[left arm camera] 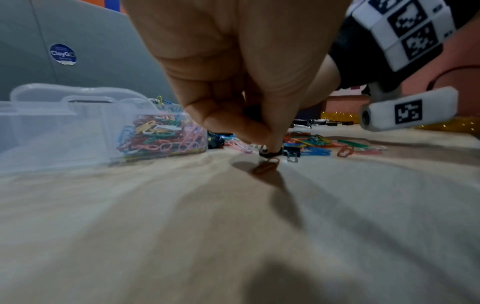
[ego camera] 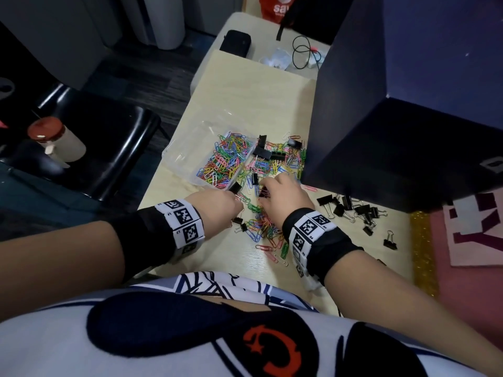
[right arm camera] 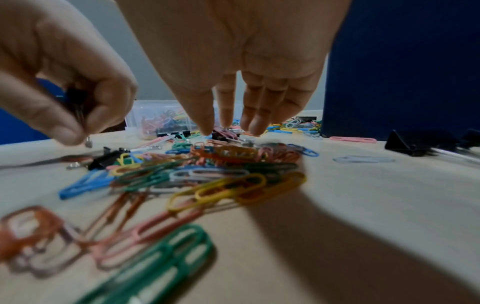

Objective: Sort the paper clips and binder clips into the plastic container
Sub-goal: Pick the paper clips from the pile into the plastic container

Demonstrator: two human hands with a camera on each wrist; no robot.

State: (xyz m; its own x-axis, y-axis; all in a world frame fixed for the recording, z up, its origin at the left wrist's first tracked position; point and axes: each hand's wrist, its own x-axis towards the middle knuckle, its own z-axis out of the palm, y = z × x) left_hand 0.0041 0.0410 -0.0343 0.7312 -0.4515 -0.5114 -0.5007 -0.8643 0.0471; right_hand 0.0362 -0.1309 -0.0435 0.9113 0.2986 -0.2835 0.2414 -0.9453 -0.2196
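The clear plastic container lies at the table's left, one compartment full of coloured paper clips. More paper clips and small black binder clips are scattered in front of it. My left hand is curled beside the container's near corner and pinches a small black binder clip at the table top, with more black metal tucked in its palm. My right hand reaches down with straight fingers, its fingertips at a black binder clip among pink clips.
A tall dark blue box stands close on the right, against the clip pile. Beyond the container lie a black pouch and a cable. A black chair with a bottle is left of the table. A pink mat sits far right.
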